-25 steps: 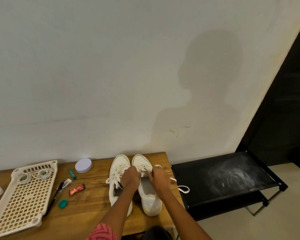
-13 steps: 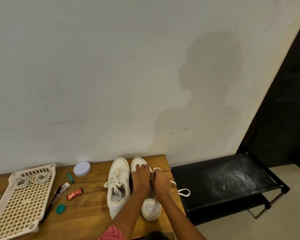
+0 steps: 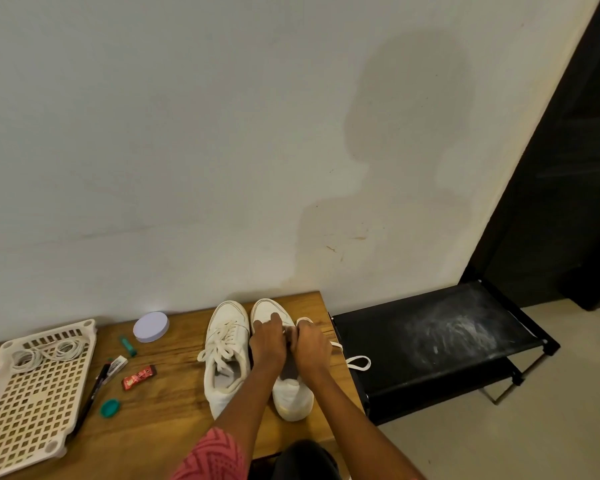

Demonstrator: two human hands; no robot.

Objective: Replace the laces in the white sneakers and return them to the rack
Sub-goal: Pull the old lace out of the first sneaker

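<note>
Two white sneakers stand side by side on the wooden table [image 3: 174, 420], toes toward the wall. The left sneaker [image 3: 226, 355] is laced, its bow loose. Over the right sneaker [image 3: 284, 386] both hands meet. My left hand [image 3: 267, 344] rests on the tongue area with a finger stretched toward the toe. My right hand [image 3: 310, 342] pinches the white lace [image 3: 358, 362], whose loop hangs off the table's right edge. The eyelets are hidden under the hands.
A white plastic tray [image 3: 32, 407] at the left holds coiled laces [image 3: 49, 353]. Between tray and shoes lie a round lid [image 3: 151, 326], a pen [image 3: 90, 398], a red wrapper [image 3: 138, 377] and a teal cap [image 3: 110, 408]. A black shoe rack [image 3: 433, 344] stands right of the table.
My left hand has shifted from between the shoes onto the right sneaker, next to my right hand. The camera has tilted slightly; the shoes stay put.
</note>
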